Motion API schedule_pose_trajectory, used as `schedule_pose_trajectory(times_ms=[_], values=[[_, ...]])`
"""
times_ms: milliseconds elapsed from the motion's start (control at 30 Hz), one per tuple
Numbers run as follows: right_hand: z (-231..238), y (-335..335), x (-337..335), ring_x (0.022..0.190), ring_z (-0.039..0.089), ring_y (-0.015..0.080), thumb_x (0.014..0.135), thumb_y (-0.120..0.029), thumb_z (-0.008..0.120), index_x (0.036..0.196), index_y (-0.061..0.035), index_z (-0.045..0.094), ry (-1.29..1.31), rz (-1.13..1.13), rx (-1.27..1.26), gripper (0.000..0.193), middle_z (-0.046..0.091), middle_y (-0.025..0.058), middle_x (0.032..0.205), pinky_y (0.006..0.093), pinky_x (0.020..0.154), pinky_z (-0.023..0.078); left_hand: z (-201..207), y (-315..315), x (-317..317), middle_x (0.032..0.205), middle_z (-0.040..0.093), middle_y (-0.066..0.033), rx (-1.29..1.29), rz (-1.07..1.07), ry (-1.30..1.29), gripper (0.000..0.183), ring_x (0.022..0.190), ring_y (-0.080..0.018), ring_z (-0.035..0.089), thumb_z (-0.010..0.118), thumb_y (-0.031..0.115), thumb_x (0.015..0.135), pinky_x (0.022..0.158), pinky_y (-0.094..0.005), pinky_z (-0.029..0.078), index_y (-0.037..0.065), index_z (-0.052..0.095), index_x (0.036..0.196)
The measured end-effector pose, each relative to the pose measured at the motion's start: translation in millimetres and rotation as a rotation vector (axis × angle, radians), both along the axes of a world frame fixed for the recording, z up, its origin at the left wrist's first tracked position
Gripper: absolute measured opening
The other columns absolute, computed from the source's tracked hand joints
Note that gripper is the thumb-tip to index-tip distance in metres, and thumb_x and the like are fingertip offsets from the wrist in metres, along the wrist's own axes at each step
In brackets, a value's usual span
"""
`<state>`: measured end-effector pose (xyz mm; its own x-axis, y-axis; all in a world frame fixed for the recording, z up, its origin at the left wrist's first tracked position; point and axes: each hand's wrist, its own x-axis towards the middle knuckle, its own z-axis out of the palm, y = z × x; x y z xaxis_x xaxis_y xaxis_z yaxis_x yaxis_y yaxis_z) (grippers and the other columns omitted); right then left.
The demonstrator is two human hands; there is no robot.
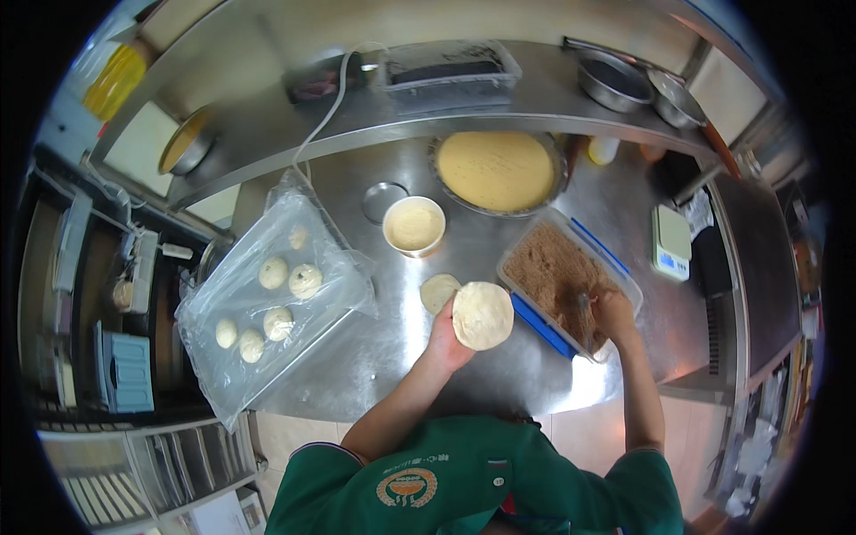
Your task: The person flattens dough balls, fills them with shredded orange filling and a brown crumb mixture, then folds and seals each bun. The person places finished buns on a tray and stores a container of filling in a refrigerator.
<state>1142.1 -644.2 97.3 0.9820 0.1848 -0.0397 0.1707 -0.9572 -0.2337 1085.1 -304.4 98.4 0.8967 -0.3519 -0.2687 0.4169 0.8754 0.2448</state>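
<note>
Flattened dough round (482,315), pale and roughly circular, resting on the upturned left hand (448,339) above the near edge of the steel bench (374,357); the grip here is a cupped palm and fingers under the disc rather than a pinch, so the round lies open and nearly level. The right hand (613,314) is closed about the handle of a small utensil (586,314), apparently a spoon, whose working end is dipped in the brown crumbly filling (553,267) of the clear rectangular container (571,285) just to the right. For a clean step, judged from this arrangement: keep the disc sagging slightly at its centre to form a pocket, carry a modest, compact portion across the short gap, and set it at the middle, leaving the rim bare for sealing. Loose crumbs on the rim would likely hinder closure. A second, smaller dough piece (439,292) lies on the bench just beside the held round. Farther out: a cream-filled cup (414,225), a wide pan of yellow batter (496,169), a small scale (672,241) at right, and at left a tray under clear plastic (267,312) bearing several finished dough balls (305,280).
</note>
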Motion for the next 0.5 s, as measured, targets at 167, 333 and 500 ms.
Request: schedule_pose_trajectory(times_ms=[167,333,500], values=[[-14,-1,-2,0.073,0.061,0.0383,0.08,-0.008,0.061,0.096,-0.0074,0.062,-0.012,0.186,0.138,0.016,0.062,0.0186,0.076,0.0447,0.064,0.049,-5,8,-3,0.136,0.051,-0.0183,-0.077,-0.01,0.048,0.056,0.127,-0.0324,0.047,0.035,0.041,0.098,0.109,-0.0466,0.036,0.0,0.044,0.135],[-20,-13,-12,0.095,0.063,0.0296,0.077,-0.006,0.057,0.105,-0.0068,0.061,-0.024,0.449,-0.081,0.028,0.058,0.0135,0.109,0.0391,0.075,0.054,-14,2,-1,0.14,0.046,-0.0205,-0.094,-0.01,0.058,0.053,0.131,-0.0331,0.043,0.035,0.038,0.1,0.111,-0.0474,0.033,-0.001,0.044,0.136],[-12,-16,1,0.096,0.062,0.0282,0.077,-0.007,0.058,0.103,-0.0068,0.061,0.009,0.624,-0.192,0.026,0.059,0.0118,0.103,0.0371,0.082,0.051,-9,-3,2,0.139,0.047,-0.0203,-0.102,-0.032,0.109,0.054,0.13,-0.0337,0.044,0.035,0.039,0.1,0.11,-0.0477,0.034,-0.001,0.044,0.135]])
